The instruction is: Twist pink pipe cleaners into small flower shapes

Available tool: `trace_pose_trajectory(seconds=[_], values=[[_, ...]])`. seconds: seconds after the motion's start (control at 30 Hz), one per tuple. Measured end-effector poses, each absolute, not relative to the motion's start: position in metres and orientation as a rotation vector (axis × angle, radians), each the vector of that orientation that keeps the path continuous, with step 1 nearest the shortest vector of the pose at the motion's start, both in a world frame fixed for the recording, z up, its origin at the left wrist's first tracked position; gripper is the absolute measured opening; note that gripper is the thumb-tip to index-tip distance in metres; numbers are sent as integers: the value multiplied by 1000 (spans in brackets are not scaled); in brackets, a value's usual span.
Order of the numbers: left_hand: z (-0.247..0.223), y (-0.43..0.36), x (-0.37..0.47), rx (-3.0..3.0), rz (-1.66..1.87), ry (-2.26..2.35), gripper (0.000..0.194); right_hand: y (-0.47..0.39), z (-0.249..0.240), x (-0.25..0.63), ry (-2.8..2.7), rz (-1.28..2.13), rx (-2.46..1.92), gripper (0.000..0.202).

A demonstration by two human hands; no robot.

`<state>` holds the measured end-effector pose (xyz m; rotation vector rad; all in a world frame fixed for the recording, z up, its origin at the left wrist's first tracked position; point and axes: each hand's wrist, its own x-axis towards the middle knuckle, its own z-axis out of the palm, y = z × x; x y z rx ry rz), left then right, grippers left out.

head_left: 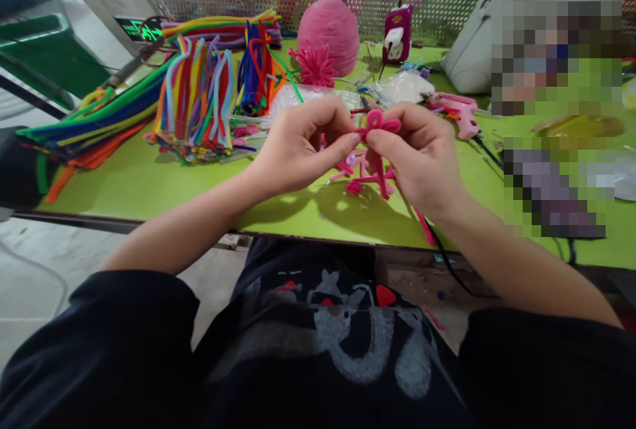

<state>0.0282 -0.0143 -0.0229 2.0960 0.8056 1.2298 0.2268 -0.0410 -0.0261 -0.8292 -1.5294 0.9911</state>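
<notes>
Between my two hands is a bright pink pipe cleaner [376, 120] bent into small loops like a flower, with a straight part hanging below. My left hand [311, 141] pinches its left side between thumb and fingertips. On the right side, my right hand [420, 151] pinches the loops with thumb and forefinger. Under the hands, pink pipe cleaner pieces [365, 181] lie on the green table [293, 214]. Behind them stand a large pink ball [328, 35] and a pink fuzzy pompom shape [317, 66].
Bundles of coloured pipe cleaners [193, 98] cover the table's left part. A pink glue gun [462, 114] with a black cable lies to the right. Farther back are a purple power socket [396, 35] and a white bucket [470, 38]. The table's front edge is near my body.
</notes>
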Motion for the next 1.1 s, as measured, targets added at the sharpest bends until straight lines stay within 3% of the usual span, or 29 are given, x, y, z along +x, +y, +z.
trace_pose_trajectory(seconds=[0.33,0.6,0.67,0.87,1.1], values=[[-24,-10,28,2110,1120,851,29,-38,-21,230,-1566,1000,-880,32],[-21,14,17,2328,972,897,16,-16,-29,246,-1688,1086,-984,22],[-9,31,-6,2469,886,1024,19,-6,-34,254,-1833,977,-1153,21],[7,89,-104,2612,433,1451,26,29,-51,277,-2148,126,-1460,26],[-10,103,-136,2506,214,1913,59,23,-48,274,-2203,16,-1255,18]])
